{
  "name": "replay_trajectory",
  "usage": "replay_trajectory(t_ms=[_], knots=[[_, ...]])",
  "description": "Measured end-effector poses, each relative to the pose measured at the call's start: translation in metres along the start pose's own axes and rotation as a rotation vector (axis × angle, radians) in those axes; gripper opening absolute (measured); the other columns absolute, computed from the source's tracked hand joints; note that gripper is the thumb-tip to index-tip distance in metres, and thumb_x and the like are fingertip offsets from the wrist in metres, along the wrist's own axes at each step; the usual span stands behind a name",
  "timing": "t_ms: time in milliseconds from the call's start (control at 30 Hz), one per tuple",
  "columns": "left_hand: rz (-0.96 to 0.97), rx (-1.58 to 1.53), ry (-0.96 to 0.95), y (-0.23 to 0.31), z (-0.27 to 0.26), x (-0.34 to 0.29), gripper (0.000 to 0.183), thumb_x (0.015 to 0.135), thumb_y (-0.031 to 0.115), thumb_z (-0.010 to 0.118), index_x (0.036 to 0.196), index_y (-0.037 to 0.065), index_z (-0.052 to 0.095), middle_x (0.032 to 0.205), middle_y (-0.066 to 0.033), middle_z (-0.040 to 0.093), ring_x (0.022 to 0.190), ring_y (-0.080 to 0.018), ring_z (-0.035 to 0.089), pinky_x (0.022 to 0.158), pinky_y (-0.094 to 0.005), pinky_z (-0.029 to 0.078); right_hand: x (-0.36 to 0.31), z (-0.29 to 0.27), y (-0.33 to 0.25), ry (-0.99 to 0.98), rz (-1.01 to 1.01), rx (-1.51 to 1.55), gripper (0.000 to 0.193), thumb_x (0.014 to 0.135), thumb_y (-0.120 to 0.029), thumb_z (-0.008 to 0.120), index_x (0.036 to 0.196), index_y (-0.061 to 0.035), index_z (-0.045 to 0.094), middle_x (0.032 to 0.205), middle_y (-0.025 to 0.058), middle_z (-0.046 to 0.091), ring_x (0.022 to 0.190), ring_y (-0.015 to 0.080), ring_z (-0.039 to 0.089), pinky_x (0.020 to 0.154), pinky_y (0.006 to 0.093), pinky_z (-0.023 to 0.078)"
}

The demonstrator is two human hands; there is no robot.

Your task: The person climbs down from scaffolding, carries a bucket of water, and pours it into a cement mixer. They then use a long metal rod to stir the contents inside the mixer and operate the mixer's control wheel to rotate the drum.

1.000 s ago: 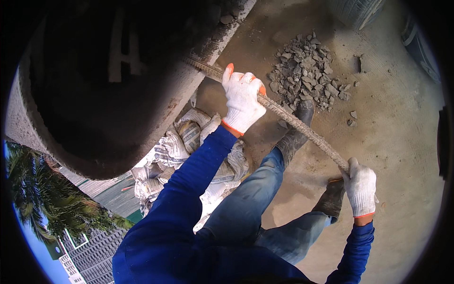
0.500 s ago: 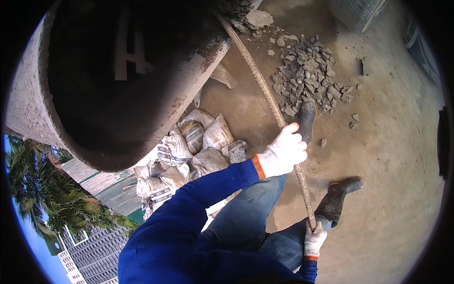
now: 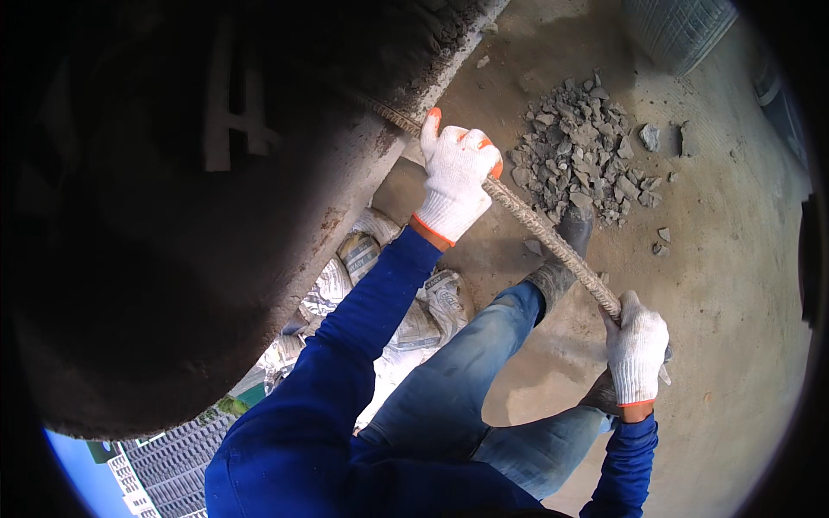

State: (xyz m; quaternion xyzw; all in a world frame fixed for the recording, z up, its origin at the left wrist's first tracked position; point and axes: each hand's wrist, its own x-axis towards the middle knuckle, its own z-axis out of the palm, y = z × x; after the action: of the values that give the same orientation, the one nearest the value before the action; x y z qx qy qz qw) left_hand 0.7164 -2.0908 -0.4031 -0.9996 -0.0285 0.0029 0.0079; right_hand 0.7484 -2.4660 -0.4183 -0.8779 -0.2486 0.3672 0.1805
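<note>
In orange-trimmed white knit gloves, both my hands grip a long ribbed steel bar (image 3: pixel 557 243). My left hand (image 3: pixel 458 177) is closed round it near the rim of a large, dark drum-like vessel (image 3: pixel 393 155). Closed round the bar near its close end is my right hand (image 3: pixel 637 345), lower and farther right. The bar slants up to the left, over the rim into the vessel's dark inside, where shadow hides its far tip.
A heap of grey rubble (image 3: pixel 574 147) lies on the dusty floor beside my boot (image 3: pixel 574 231). Stuffed sacks (image 3: pixel 419 324) are piled below the vessel, partly behind my left arm. A ridged round object (image 3: pixel 682 30) stands at the far right.
My left hand has moved up and left, my right hand up and right, both still on the bar. The bar now leans farther left, its far part inside the vessel.
</note>
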Motion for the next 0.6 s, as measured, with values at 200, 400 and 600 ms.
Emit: replay_trajectory(t_ms=[200,400,600], knots=[[0.167,-0.102,0.065,0.043,0.030,0.006,0.013,0.066,0.017,0.075,0.068,0.023,0.062,0.077,0.0020,0.060,0.084,-0.0224,0.065,0.122,-0.0665,0.038,-0.047,0.025,0.021,-0.067,0.204,0.071,0.030,0.091,-0.030,0.085,0.090,-0.0085,0.066,0.075,0.0187,0.070,0.073,0.0408,0.073,0.065,0.0496,0.056],[0.321,-0.252,-0.054,0.120,0.004,0.008,0.011,0.069,0.022,0.071,0.067,0.022,0.060,0.072,0.0019,0.051,0.074,-0.0205,0.059,0.107,-0.0547,0.049,-0.146,0.033,0.049,0.055,0.341,0.262,0.024,0.090,-0.023,0.088,0.091,-0.0085,0.069,0.074,0.0176,0.069,0.070,0.0408,0.071,0.064,0.0483,0.055],[0.235,-0.100,-0.172,0.103,-0.053,-0.013,0.013,0.060,0.016,0.074,0.067,0.022,0.064,0.075,0.0006,0.056,0.080,-0.0227,0.063,0.112,-0.0564,0.047,-0.114,0.080,0.066,0.016,0.048,0.355,0.033,0.091,-0.030,0.089,0.088,-0.0053,0.068,0.073,0.0201,0.067,0.067,0.0417,0.069,0.062,0.0477,0.053]])
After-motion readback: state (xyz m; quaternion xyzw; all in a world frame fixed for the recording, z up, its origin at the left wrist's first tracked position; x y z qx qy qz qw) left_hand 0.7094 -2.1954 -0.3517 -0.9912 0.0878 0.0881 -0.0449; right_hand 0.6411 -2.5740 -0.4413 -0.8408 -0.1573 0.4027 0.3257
